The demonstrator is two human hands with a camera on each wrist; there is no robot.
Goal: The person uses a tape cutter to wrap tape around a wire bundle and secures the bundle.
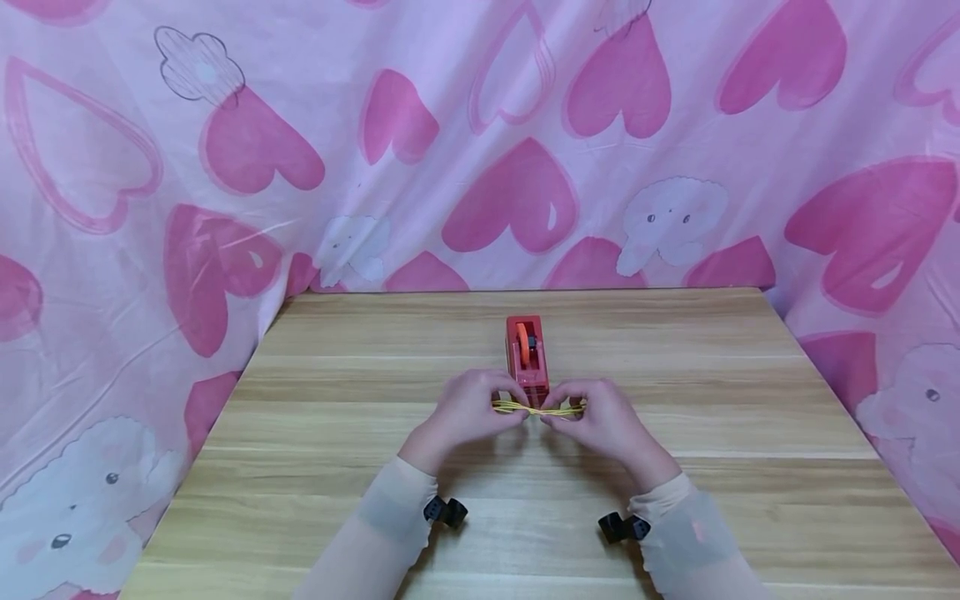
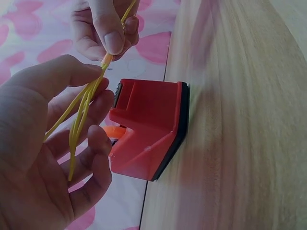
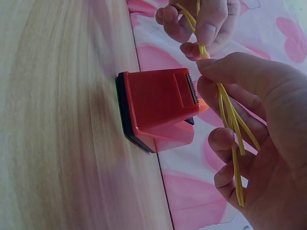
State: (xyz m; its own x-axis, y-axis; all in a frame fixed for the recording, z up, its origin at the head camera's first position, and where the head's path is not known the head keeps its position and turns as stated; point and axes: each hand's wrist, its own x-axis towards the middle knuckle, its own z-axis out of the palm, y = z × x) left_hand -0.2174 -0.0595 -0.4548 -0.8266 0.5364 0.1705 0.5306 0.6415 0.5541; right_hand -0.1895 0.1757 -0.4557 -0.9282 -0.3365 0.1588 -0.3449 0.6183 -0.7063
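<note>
A small bundle of thin yellow cords (image 1: 512,407) is held level between both hands above the table. My left hand (image 1: 472,408) pinches it between thumb and fingertips, with loose ends trailing over the palm in the left wrist view. Close beside it, my right hand (image 1: 609,421) pinches the other side, its loose ends (image 3: 234,124) fanning out toward the palm. A bit of orange tape (image 2: 107,59) shows on the bundle between the two thumbs; the fingertips partly hide it. Just beyond the hands stands a red tape dispenser (image 1: 531,377) with an orange tape roll (image 1: 522,343) inside.
The dispenser's toothed cutter (image 3: 192,88) faces the hands. A wood-grain table (image 1: 360,358) lies beneath, and a pink curtain (image 1: 465,75) with hearts hangs along its back and sides. Black wrist cameras (image 1: 447,512) are strapped to both forearms.
</note>
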